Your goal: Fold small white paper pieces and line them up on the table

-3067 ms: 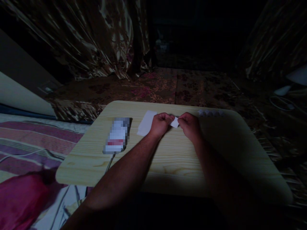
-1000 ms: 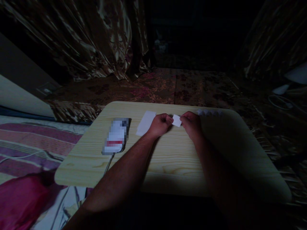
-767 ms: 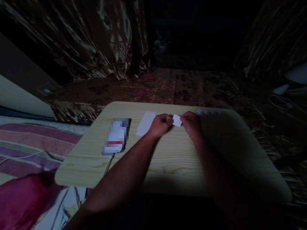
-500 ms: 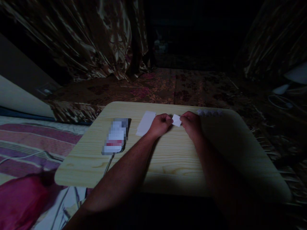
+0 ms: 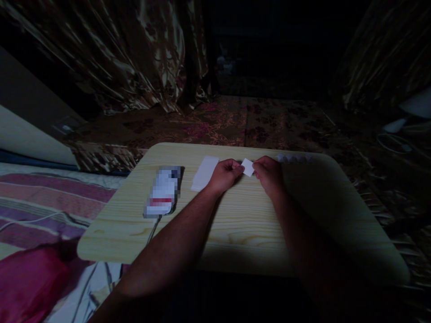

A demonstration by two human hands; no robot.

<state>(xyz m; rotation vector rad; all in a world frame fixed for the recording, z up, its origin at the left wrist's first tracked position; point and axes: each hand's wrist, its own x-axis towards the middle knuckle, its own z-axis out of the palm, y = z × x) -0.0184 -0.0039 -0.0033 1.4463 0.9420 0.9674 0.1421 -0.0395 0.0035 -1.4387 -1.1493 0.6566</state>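
A small white square of paper is held between my two hands, above the far half of the wooden table. My left hand pinches its left corner between thumb and fingers. On the right corner, my right hand grips it the same way. Just left of my left hand lies a stack of white paper. Beyond my right hand, several small pale folded pieces sit in a row along the table's far edge.
A phone-like device, blurred out, lies on the table's left with a white cable running from it. Left of the table is a bed with a striped cover and a red cloth. Patterned curtains hang behind.
The paper square has tilted slightly between my fingers, and the crease line seen on it before no longer shows. Both hands stay nearly in place.
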